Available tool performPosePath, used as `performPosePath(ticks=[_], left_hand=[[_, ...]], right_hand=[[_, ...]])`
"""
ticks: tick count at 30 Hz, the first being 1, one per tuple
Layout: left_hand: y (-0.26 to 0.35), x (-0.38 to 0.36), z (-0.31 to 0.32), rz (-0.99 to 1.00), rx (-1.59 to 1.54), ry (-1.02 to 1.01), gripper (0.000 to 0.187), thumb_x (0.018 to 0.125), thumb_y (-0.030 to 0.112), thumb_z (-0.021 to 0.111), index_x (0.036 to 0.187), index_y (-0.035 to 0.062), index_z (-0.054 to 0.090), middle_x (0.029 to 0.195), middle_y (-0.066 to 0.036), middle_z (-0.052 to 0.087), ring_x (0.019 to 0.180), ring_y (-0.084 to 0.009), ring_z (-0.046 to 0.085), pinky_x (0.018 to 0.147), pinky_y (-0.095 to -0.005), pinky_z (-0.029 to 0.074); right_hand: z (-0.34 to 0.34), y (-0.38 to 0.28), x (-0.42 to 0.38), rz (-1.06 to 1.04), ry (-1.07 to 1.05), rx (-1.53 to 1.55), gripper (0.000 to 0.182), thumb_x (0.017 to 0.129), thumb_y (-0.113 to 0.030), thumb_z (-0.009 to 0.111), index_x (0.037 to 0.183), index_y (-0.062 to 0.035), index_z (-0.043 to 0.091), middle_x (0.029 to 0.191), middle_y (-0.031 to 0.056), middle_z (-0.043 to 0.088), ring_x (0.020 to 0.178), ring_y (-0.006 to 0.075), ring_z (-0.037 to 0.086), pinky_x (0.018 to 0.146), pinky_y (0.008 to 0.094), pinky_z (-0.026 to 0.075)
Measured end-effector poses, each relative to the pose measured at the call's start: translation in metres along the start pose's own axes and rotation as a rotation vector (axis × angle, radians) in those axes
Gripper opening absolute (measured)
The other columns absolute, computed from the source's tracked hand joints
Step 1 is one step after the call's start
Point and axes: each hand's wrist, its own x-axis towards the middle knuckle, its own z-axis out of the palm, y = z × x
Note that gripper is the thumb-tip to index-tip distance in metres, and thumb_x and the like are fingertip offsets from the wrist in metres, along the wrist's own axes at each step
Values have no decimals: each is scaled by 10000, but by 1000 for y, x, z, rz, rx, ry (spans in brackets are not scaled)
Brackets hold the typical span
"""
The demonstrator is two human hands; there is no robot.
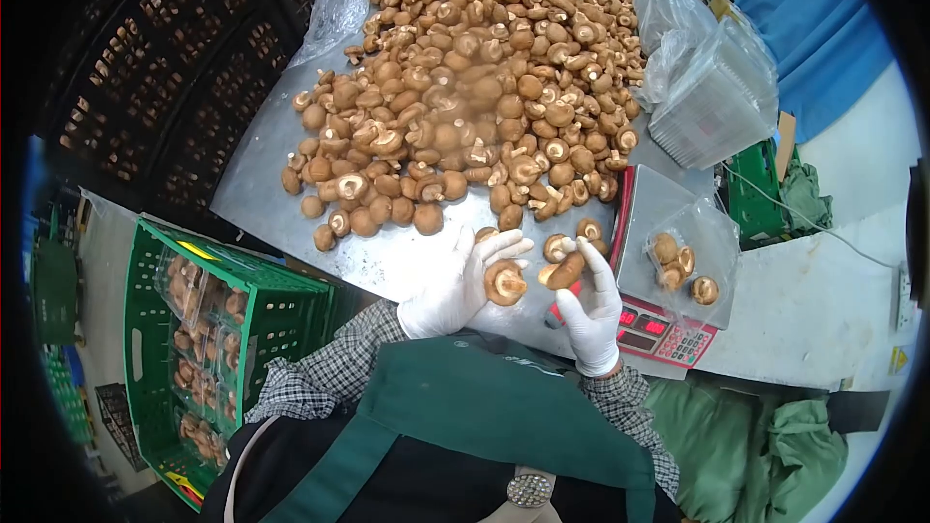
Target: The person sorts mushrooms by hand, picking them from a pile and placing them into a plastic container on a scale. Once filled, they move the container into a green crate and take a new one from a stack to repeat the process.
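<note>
My left hand (453, 283), in a white glove, holds a shiitake mushroom (505, 283) against its fingers, the pale stem side facing up. Between the thumb and fingers of my gloved right hand (596, 315) is another shiitake mushroom (563, 271), tilted with its stem to the left. Just beyond the hands lie a few loose mushrooms (588, 229) on the metal table (262, 169). To the right, a clear plastic tray (712, 242) with several mushrooms rests on a digital scale (635, 276) with a red lit display.
A large heap of shiitake mushrooms (484, 68) covers the far table. Stacked clear trays (712, 97) stand at the back right. At lower left, a green crate (145, 349) holds packed trays of mushrooms. Dark crates (145, 68) rise on the left.
</note>
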Motion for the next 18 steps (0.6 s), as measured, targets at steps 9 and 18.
performPosePath(ticks=[9, 18], left_hand=[[6, 7, -9, 44, -28, 14, 753, 960, 564, 166, 1392, -47, 243, 1400, -177, 354, 1251, -250, 374, 1050, -359, 312], [-14, 25, -25, -102, -58, 188, 599, 982, 459, 299, 1300, -41, 389, 1215, -161, 528, 1044, -199, 527, 908, -313, 437]], right_hand=[[-5, 11, 0, 165, -41, 328, 575, 814, 15, 576, 1344, 23, 355, 1310, 150, 458, 1207, 220, 458, 1023, 350, 373], [-39, 9, -41, 354, -25, 282, 624, 804, -247, 603, 1319, 39, 395, 1198, 190, 536, 1065, 259, 553, 942, 376, 430]])
